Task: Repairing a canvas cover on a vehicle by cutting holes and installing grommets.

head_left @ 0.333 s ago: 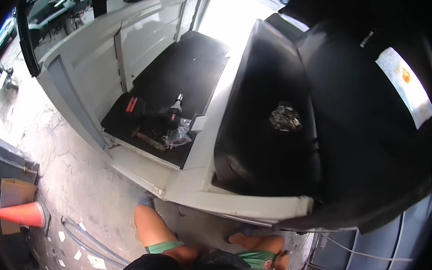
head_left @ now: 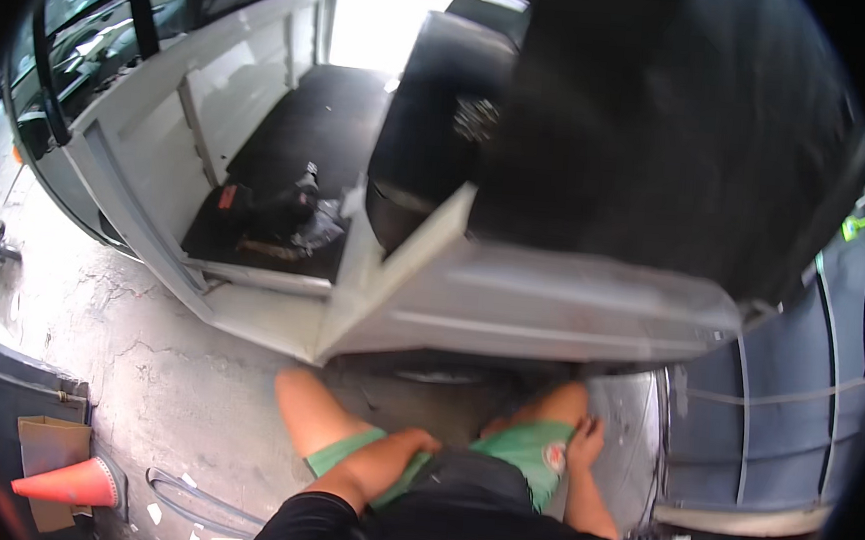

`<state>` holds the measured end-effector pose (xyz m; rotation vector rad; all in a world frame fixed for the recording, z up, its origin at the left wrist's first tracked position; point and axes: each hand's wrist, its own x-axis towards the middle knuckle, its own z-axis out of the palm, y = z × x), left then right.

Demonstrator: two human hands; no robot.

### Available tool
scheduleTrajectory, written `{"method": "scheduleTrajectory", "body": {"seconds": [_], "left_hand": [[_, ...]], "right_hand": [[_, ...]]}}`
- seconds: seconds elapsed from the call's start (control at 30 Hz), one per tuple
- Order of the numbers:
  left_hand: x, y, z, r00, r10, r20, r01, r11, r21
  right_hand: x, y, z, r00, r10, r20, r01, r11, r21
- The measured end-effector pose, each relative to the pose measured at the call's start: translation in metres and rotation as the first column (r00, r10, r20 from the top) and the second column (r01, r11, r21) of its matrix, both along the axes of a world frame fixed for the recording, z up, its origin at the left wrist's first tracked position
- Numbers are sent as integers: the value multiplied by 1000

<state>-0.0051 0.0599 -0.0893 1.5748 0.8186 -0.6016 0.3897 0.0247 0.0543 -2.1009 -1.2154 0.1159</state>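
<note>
My left hand (head_left: 416,441) rests on the left leg of my green shorts (head_left: 348,451), near the inner thigh. Its fingers are small and blurred, so whether they are curled does not show. Beside the outer right thigh is my right hand (head_left: 586,443), its fingers loosely apart next to the shorts' hem and nothing visible in them. In front of my knees stands a vehicle with a pale body panel (head_left: 550,303). A cordless drill (head_left: 305,196) lies on its black floor mat (head_left: 313,111), beside a clear plastic bag (head_left: 320,230).
A black seat (head_left: 429,99) carries a clump of small shiny pieces (head_left: 475,119). The dark seat back or cover (head_left: 653,125) rises to the right. On the floor at lower left are an orange cone (head_left: 71,484), a cardboard box (head_left: 52,434) and a grey hose (head_left: 201,495).
The view has swung right and back, so the vehicle sits farther up and left. Both my forearms and hands show more plainly beside my thighs.
</note>
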Motion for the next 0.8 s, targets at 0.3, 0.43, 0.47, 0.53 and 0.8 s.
{"method": "scheduleTrajectory", "body": {"seconds": [0.3,0.43,0.47,0.53,0.8], "left_hand": [[-49,22,263,825,296,482,-533,691,487],[-85,50,407,591,66,804,-787,-171,592],[-76,67,437,547,-44,836,-798,-332,504],[-75,85,482,508,-141,850,-801,-439,406],[-56,93,524,375,-119,919,-874,-375,308]], "right_hand": [[-60,71,147,913,396,-97,-327,852,408],[-128,105,239,798,560,223,-579,612,539],[-129,110,260,777,561,286,-607,550,574],[-155,123,302,712,500,494,-684,332,649],[-215,146,398,542,483,687,-836,229,499]]}}
